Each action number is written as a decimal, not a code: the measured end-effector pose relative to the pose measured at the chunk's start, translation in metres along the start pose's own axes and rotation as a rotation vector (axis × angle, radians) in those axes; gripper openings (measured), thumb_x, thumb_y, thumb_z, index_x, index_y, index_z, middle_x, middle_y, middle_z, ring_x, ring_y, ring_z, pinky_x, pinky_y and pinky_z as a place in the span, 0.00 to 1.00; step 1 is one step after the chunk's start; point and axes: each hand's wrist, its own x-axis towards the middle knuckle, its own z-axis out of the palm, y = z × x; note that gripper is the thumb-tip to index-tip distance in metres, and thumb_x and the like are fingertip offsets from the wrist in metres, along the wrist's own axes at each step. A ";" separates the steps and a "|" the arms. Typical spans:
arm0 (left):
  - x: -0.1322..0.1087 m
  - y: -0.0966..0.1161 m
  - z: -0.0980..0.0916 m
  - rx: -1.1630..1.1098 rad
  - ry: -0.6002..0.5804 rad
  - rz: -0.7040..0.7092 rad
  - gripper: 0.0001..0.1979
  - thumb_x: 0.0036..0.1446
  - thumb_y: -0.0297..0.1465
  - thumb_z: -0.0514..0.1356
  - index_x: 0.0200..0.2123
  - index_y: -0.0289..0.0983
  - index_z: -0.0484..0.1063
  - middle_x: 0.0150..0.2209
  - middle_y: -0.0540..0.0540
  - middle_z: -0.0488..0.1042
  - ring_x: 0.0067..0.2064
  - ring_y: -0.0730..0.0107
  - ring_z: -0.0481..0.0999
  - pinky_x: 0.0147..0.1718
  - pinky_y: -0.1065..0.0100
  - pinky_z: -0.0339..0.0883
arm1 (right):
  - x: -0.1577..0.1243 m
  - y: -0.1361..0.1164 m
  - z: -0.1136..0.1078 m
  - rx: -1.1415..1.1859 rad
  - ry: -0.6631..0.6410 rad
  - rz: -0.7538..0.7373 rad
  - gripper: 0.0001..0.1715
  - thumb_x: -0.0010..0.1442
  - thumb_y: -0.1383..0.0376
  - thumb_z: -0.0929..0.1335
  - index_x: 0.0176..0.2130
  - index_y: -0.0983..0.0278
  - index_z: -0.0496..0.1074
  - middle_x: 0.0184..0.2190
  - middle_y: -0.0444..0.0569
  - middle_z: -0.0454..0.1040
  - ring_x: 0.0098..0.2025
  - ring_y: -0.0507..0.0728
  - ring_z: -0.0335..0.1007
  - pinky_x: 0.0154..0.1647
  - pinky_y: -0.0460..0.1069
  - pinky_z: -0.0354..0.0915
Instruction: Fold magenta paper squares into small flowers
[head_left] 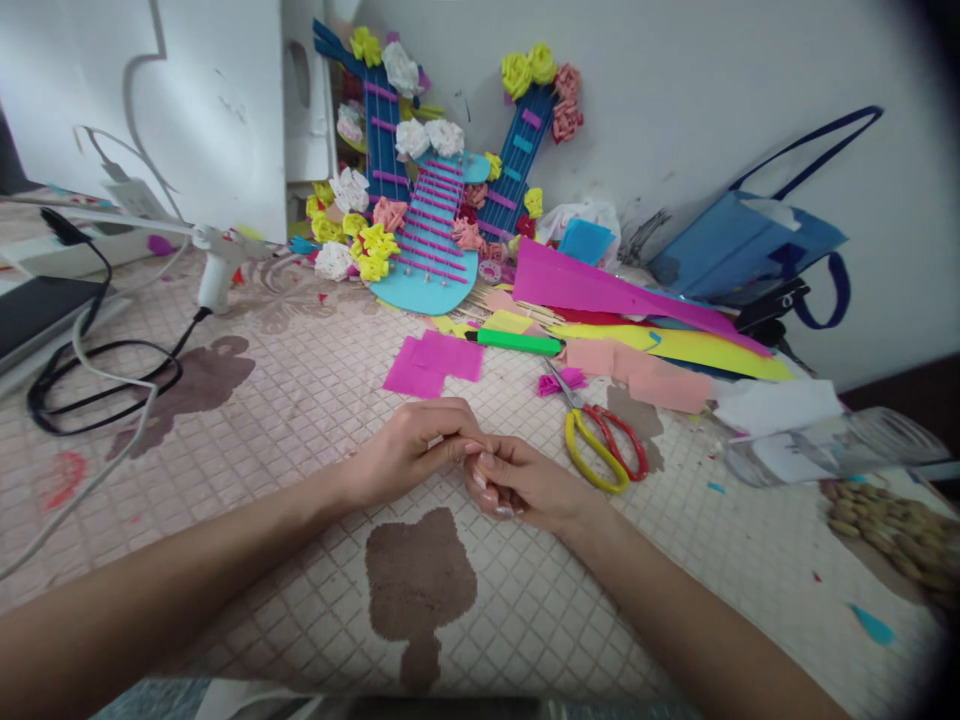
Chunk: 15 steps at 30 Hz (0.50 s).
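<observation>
My left hand point(420, 448) and my right hand point(536, 485) meet over the middle of the table, fingertips touching. Both are closed; whatever lies between the fingers, if anything, is hidden. Just beyond my left hand are overlapping magenta paper squares point(416, 372). Right of my right hand lie scissors point(596, 455) with one yellow and one red handle, blades pointing away from me. A small folded magenta paper piece point(561, 381) sits by the blade tips. Behind it is a bright green marker-shaped stick point(519, 342) with a dark tip.
Guitar-shaped paper crafts point(431, 255) with paper flowers lean on the wall. A white glue gun point(217, 270) and looped black cable point(105, 400) are at left. Coloured paper strips point(637, 300), peach paper point(667, 385), a clear jar point(832, 450), peanuts point(892, 525) and a blue bag point(750, 245) lie right.
</observation>
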 end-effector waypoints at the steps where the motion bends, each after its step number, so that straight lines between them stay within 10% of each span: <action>1: 0.000 0.000 0.001 -0.013 0.004 -0.013 0.12 0.64 0.31 0.54 0.33 0.33 0.74 0.30 0.45 0.74 0.32 0.72 0.73 0.32 0.72 0.67 | 0.000 0.000 0.000 -0.005 0.000 -0.001 0.21 0.55 0.52 0.71 0.26 0.65 0.63 0.18 0.38 0.62 0.16 0.44 0.52 0.14 0.42 0.43; 15: -0.001 -0.006 -0.003 -0.074 -0.026 -0.112 0.13 0.50 0.35 0.68 0.35 0.34 0.72 0.31 0.48 0.71 0.31 0.74 0.70 0.31 0.72 0.65 | 0.003 0.004 0.003 -0.043 0.164 -0.077 0.20 0.56 0.50 0.69 0.32 0.65 0.66 0.19 0.39 0.66 0.16 0.45 0.56 0.14 0.41 0.48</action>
